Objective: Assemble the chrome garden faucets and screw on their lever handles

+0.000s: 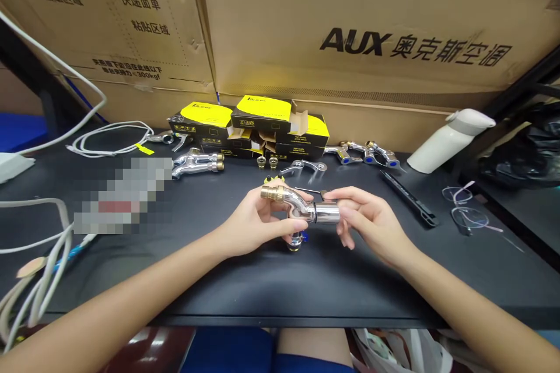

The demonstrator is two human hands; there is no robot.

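Observation:
Above the middle of the black table, my left hand (258, 221) is wrapped round a chrome faucet body (297, 204) with a brass threaded end pointing left. A blue mark shows low on its underside. My right hand (371, 218) pinches the chrome cylindrical end (327, 212) on the faucet's right side, fingertips at its rim. Just behind the hands lie a thin metal key-like tool (308, 190) and small yellow-and-black parts (273, 179). Farther back stand two brass fittings (261, 162), with chrome handles (304, 167) to their right.
Yellow-and-black boxes (262, 113) are stacked at the back, before large cartons (371, 5). Chrome faucet bodies (196, 163) lie left of them, others (367, 152) right. A white bottle (450, 139), black cutter (409, 198) and glasses (470, 216) are at right; white cables (56, 244) at left.

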